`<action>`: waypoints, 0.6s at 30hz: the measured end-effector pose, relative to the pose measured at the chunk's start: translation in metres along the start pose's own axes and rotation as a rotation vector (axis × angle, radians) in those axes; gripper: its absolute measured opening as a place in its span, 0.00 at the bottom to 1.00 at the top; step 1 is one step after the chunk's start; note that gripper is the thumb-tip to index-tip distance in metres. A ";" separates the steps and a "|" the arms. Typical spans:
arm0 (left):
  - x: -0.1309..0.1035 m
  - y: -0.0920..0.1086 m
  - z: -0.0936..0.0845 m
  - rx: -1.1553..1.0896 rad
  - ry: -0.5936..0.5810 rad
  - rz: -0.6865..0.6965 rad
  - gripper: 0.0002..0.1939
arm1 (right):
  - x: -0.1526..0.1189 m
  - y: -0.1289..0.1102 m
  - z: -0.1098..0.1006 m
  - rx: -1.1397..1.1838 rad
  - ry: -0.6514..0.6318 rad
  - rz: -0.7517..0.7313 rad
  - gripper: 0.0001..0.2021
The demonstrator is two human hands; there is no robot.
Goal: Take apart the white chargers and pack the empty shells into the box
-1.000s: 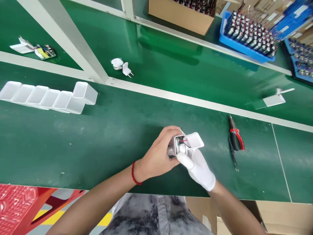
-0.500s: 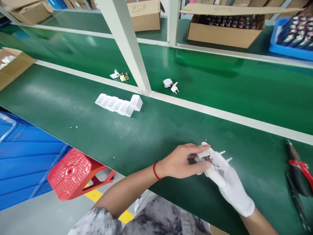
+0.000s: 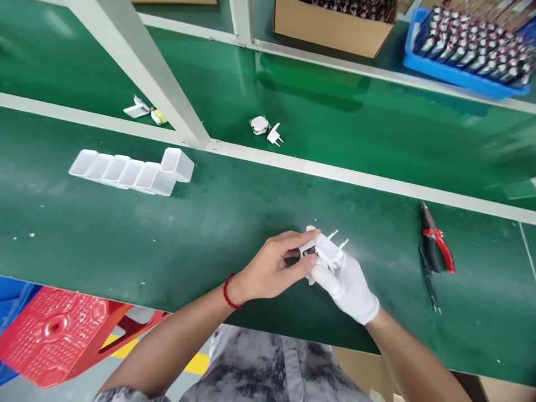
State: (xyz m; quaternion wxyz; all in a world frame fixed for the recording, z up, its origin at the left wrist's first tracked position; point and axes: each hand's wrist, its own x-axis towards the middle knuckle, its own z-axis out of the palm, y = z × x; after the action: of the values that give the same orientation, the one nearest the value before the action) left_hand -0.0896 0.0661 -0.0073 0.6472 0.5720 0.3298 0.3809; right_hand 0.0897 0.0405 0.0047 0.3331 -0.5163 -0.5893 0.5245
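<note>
Between my two hands is a white plug adapter (image 3: 329,249), its two metal pins pointing up and to the right and dark parts showing inside its open side. My left hand (image 3: 276,265), bare with a red cord at the wrist, pinches the adapter's left end with thumb and fingers. A white glove covers my right hand (image 3: 349,285), which grips the adapter from the right and below, thumb across the near side. The fingers of my right hand under the adapter are mostly hidden.
White cups (image 3: 125,172) stand in a row at left on the green bench (image 3: 234,206). Red-handled pliers (image 3: 435,240) and black tweezers (image 3: 429,282) lie at right. Behind the rail (image 3: 335,177) are loose plug parts (image 3: 274,134), a carton (image 3: 326,25) and a blue tray (image 3: 464,81). A red stool (image 3: 58,329) is lower left.
The view has shifted right, so the bench items appear further left. Both hands still hold the adapter, whose pinned face now shows more clearly.
</note>
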 end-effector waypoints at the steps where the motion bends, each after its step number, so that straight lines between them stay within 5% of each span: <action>1: 0.000 0.001 0.000 0.007 -0.006 -0.007 0.22 | -0.001 0.001 0.000 0.002 0.008 0.001 0.27; 18: 0.002 -0.014 0.002 -0.152 -0.084 -0.312 0.27 | -0.008 0.028 0.007 0.233 0.000 0.184 0.27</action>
State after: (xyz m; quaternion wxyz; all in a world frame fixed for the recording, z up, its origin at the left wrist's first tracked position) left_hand -0.0849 0.0658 -0.0210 0.7530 0.4788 0.3577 0.2754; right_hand 0.0924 0.0283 -0.0230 0.3413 -0.5259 -0.4746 0.6178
